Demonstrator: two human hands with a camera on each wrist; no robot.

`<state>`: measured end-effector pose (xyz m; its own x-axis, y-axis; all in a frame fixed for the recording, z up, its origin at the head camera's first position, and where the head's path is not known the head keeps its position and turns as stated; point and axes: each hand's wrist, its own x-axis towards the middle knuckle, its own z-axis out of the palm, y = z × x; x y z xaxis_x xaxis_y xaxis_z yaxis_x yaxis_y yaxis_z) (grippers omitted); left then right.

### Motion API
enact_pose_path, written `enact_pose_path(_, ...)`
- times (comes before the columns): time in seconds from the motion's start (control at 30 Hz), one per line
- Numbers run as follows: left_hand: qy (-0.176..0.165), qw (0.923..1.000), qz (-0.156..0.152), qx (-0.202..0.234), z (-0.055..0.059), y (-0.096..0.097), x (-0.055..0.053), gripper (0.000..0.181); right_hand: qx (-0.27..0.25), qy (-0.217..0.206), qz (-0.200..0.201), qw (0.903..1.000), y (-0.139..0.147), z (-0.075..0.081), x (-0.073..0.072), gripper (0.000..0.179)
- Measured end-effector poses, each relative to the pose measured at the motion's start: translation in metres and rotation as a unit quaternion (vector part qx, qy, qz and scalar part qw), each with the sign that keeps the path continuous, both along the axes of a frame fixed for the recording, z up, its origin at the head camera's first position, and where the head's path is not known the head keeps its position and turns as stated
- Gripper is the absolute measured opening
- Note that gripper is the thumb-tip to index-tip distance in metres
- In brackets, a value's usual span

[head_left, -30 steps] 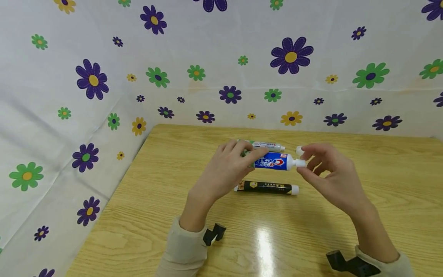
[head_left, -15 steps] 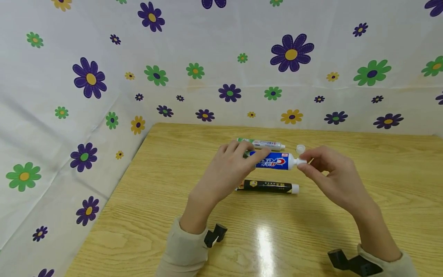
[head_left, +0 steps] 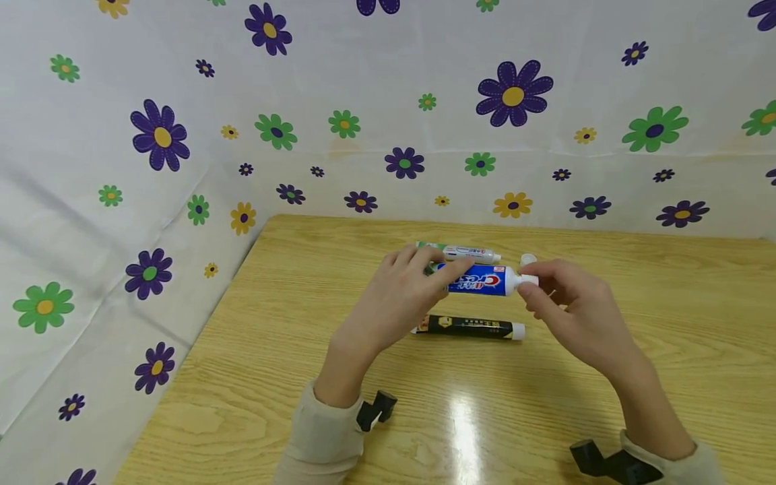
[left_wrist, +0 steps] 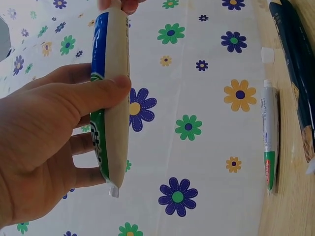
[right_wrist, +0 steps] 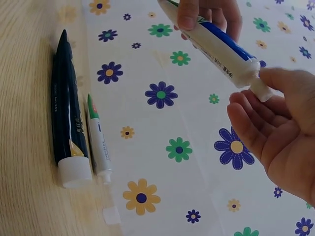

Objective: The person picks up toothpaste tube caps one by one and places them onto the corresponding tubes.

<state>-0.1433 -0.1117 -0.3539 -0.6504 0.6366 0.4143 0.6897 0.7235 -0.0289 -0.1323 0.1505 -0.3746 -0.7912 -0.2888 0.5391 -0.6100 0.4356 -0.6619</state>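
Note:
My left hand (head_left: pixel 397 300) grips a blue, white and green toothpaste tube (head_left: pixel 481 280) above the table, its nozzle end to the right. In the left wrist view the thumb lies across the tube's pale side, with fingers behind it. At that end is a small white cap (head_left: pixel 531 280), which my right hand (head_left: pixel 582 306) pinches between thumb and fingers. The right wrist view shows the cap (right_wrist: pixel 261 90) in line with the tube's neck, the thumb against it. Whether it sits fully on the neck, I cannot tell.
Behind the held tube lies a white and green toothpaste tube (head_left: pixel 469 254), its nozzle uncapped. Beside that nozzle, a loose translucent white cap (head_left: pixel 528 259) rests on the wooden table (head_left: pixel 254 350). Nearer me lies a black toothpaste tube (head_left: pixel 473 327) with a white cap. A flower-patterned cloth (head_left: pixel 364 87) hangs behind.
My right hand's fingers have closed in on the white cap and shifted their hold slightly. The left hand and tube stay almost where they were.

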Motion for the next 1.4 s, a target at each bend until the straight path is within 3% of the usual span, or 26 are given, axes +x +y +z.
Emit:
enact_pose_path(0.2,-0.002,0.9998,-0.013,0.018,0.0005,-0.0011,-0.0006,0.054,-0.006,-0.006,0.012,0.9999,0.0028,0.003,0.002,0.039)
enact_pose_path(0.7,-0.004,1.0,-0.001,-0.008,0.0047,0.0001,0.004,0.051,-0.034,0.01,0.035,0.9988,0.0039,0.0044,0.0027,0.036)
enact_pose_path(0.97,-0.022,0.9997,-0.005,-0.007,0.0052,0.0006,0.0055,0.051,-0.046,0.006,0.048,0.9978,0.005,0.0042,0.0028,0.032)
enact_pose_path(1.27,-0.03,0.9996,-0.002,-0.002,0.005,0.0011,0.006,0.05,-0.03,-0.013,-0.006,0.9994,0.0001,0.0022,0.0027,0.012)
enact_pose_path(1.4,-0.028,0.9996,0.001,0.002,0.0043,0.0013,0.0052,0.051,-0.05,-0.026,-0.027,0.9981,-0.0037,-0.0004,0.0018,0.009)
